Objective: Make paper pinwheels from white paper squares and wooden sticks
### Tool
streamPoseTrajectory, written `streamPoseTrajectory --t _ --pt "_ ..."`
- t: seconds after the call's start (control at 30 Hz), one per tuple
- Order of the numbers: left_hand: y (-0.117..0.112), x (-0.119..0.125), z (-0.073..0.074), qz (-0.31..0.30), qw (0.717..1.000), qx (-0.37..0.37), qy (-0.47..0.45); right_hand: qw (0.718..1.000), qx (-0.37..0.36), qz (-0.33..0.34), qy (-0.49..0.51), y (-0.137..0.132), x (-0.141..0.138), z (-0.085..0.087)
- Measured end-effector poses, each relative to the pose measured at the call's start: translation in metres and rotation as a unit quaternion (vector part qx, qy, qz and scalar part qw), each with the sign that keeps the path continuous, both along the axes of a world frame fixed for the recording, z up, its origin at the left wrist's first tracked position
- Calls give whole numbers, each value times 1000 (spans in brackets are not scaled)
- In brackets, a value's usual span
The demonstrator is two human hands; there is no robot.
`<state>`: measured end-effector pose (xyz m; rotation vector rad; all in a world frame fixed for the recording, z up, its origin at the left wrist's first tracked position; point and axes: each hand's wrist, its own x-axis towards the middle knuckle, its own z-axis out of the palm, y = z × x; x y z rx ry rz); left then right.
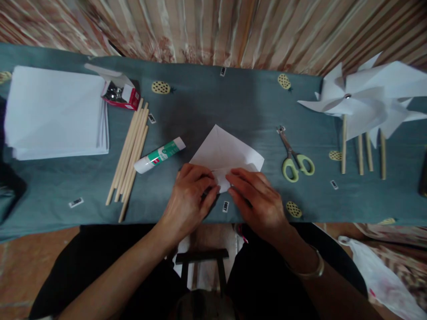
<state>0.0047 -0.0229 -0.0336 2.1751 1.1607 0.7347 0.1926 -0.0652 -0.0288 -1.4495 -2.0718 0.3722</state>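
Observation:
A white sheet of paper [228, 149] with crease lines lies at the middle of the table, its near part folded over. My left hand [191, 193] grips the near left edge, thumb and fingers bent around it. On the near right side, my right hand [258, 198] pinches the same paper with curled fingers. The fingers of both hands almost meet at the fold and hide part of it. A glue stick [160, 154] with a green label lies left of the paper. Scissors [293, 155] with light green handles rest to the right, blades pointing away from me.
Several wooden sticks [130, 155] lie beyond the glue stick. Behind them are a red box [123, 95] of metal pins and a stack of white paper [56, 115]. Finished paper pinwheels [363, 98] on sticks lie at the right. A curtain [213, 31] hangs behind the cloth-covered table.

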Motion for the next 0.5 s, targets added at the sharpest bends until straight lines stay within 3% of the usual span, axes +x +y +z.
streamPoseTrajectory --t 0.23,0.5 --pt "3 2 -1 4 1000 10 18 998 39 6 -51 0 -2 -3" --pt "6 2 0 -1 1000 10 26 999 16 7 -48 0 -3 -3"
